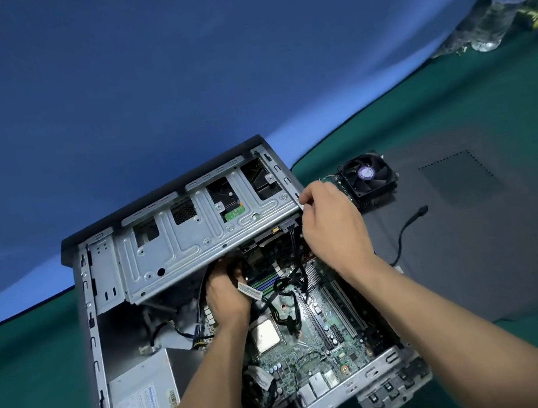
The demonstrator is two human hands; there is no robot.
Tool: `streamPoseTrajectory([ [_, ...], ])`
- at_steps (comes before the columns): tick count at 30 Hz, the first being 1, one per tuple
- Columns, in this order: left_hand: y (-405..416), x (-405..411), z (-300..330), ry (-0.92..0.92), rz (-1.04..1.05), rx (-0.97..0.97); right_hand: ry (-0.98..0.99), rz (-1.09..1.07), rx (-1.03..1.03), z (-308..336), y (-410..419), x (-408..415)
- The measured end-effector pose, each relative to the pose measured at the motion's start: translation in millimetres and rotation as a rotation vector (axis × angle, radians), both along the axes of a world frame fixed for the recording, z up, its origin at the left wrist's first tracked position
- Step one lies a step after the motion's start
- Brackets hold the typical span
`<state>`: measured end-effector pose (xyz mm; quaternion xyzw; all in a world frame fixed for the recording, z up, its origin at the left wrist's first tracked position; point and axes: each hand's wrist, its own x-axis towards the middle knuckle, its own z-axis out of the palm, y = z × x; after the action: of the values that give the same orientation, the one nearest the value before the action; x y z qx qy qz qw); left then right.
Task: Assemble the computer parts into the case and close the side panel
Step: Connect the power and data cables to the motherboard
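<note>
- The computer case (92,332) lies on its side on the green-covered worktop (25,376), open face up, with the circuit board (314,342) fixed flat in its floor and the bare processor (265,335) showing near the middle.
- The drive cage (202,234) is swung up at the far end, a stiff sheet-metal frame with thin stamped edges. I judge it rigid and fairly light, but sharp at the rims, so flat faces and folded lips are the safe places to hold.
- The right hand (328,219) has its grip curled at the cage's right corner, fingertips pinching the metal edge, seemingly steadying it.
- The left hand (227,296) reaches under the cage among the black cables (285,302), fingers curled around a cable or plug; exactly which one is hidden by the hand and the cage.
- Cables are soft and springy. They are best taken by the plug body, not the wire, and pressed straight in.
- The board is brittle and studded with small parts, and should be pressed only beside sockets.
- The cooler fan (367,174) sits outside the case on the dark side panel (473,244), just beyond the right hand. It looks dense, with thin fins below; the plastic frame is the place to lift it.
- The silver power supply (142,394) sits in the near left corner, probably the heaviest part.
</note>
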<state>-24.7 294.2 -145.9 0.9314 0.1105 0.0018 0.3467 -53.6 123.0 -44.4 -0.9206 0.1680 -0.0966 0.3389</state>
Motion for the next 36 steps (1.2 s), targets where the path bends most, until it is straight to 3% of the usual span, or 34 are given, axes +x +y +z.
streamPoseTrajectory([
  [4,-1,9,4,0.165,0.041,0.049,-0.008,-0.008,0.043,-1,-2,-5],
  [8,1,7,17,0.216,-0.015,0.085,-0.005,-0.011,0.063,0,-2,-1],
  [15,8,3,66,0.404,-0.560,0.535,-0.018,0.003,0.015,-1,-3,2],
  [20,-14,18,122,0.295,-0.743,0.701,-0.011,-0.001,0.093,-1,-7,1],
  [24,-48,35,139,0.043,-0.672,0.533,0.015,-0.094,0.353,-1,-13,5],
  [28,-76,42,125,-0.001,-0.678,0.360,0.012,-0.144,0.530,-9,-29,2],
  [32,-78,46,103,-0.154,-0.722,0.451,-0.017,-0.144,0.333,-24,-54,-19],
  [36,-79,50,94,-0.243,-0.753,0.514,0.225,-0.146,0.138,-47,-79,-24],
])
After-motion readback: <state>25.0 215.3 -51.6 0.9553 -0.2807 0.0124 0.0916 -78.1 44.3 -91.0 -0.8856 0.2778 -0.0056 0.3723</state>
